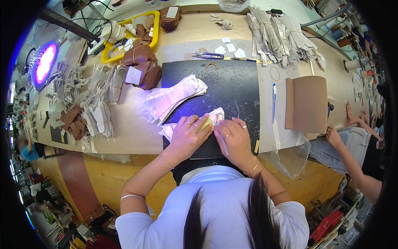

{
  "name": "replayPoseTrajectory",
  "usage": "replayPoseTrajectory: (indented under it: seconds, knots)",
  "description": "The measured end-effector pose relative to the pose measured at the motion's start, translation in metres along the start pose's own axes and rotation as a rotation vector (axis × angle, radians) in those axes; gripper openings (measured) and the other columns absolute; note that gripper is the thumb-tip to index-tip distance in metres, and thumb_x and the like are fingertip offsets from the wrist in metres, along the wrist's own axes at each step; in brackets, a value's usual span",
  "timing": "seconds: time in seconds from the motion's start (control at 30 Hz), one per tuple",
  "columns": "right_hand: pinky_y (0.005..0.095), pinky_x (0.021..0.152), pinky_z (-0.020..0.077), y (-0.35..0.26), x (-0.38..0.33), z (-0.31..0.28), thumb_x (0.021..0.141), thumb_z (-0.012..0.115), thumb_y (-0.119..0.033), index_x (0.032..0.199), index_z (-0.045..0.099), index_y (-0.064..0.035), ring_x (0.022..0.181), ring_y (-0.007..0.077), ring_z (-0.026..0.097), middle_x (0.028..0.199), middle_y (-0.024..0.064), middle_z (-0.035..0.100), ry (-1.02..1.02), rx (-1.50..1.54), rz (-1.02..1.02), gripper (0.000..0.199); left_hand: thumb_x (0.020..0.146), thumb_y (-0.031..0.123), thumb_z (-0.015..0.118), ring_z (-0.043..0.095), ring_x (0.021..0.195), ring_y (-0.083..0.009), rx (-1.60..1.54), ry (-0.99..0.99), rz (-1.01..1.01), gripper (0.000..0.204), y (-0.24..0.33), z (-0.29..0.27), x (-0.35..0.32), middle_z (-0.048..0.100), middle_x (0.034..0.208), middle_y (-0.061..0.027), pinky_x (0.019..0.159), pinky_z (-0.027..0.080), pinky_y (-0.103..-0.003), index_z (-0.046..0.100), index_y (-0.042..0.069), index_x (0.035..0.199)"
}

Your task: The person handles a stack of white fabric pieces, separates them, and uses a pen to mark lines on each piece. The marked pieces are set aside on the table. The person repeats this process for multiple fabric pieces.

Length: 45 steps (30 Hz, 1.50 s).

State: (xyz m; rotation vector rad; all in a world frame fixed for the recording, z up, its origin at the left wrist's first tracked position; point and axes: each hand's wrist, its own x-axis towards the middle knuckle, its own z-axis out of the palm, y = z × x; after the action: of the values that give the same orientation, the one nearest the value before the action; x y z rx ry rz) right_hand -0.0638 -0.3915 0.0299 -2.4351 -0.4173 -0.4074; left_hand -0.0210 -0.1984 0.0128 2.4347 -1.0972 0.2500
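Both hands pressed on one pale cut piece at the near edge of the black cutting mat: left hand fingers curled over it, right hand pinching a pen (tip hidden). Stack of similar pieces lies just beyond; scissors past the mat.

Bright, even light; fisheye bending, dark corners.
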Motion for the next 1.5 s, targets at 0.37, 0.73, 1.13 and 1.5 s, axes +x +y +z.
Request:
replayPoseTrajectory:
  seconds: [0.37,0.73,1.13,1.5]
  knots:
    - [0.0398,0.093,0.0505,0.013,0.001,-0.018,0.100,0.060,-0.008,0.109,0.065,-0.0019,0.095,0.0313,0.064,0.103,0.0147,0.064,0.121,0.385,0.298,0.012,0.076,0.015,0.080,0.063,0.103,-0.0291,-0.093,0.095,0.061,0.029,-0.006,0.003,-0.002,0.066,0.120,-0.0125,0.084,0.051,-0.042,0.071,0.007,0.103]
    - [0.0347,0.094,0.0480,0.023,-0.002,0.001,0.109,0.048,-0.016,0.115,0.062,-0.0003,0.102,0.0248,0.062,0.108,0.0132,0.060,0.037,0.510,0.284,0.021,0.075,0.002,0.084,0.066,0.100,-0.0257,-0.458,0.243,-0.265,0.032,-0.006,-0.031,-0.007,0.063,0.114,-0.0132,0.083,0.056,-0.035,0.069,0.004,0.103]
    - [0.0344,0.094,0.0476,0.020,-0.003,0.002,0.108,0.050,-0.015,0.113,0.065,-0.0009,0.101,0.0253,0.061,0.106,0.0126,0.064,0.035,0.526,0.328,0.021,0.080,-0.004,0.081,0.062,0.104,-0.0158,-0.716,0.387,-0.597,0.032,-0.070,-0.134,-0.008,0.062,0.119,-0.0074,0.094,0.049,-0.030,0.068,0.002,0.108]
    - [0.0373,0.090,0.0498,0.020,-0.002,-0.006,0.105,0.055,-0.012,0.113,0.065,-0.0013,0.099,0.0322,0.061,0.107,0.0164,0.062,0.083,0.483,0.314,0.017,0.079,0.015,0.087,0.067,0.105,-0.0260,-0.127,0.132,-0.343,0.031,-0.076,-0.046,0.033,0.071,0.113,-0.0098,0.091,0.054,-0.036,0.076,0.006,0.106]
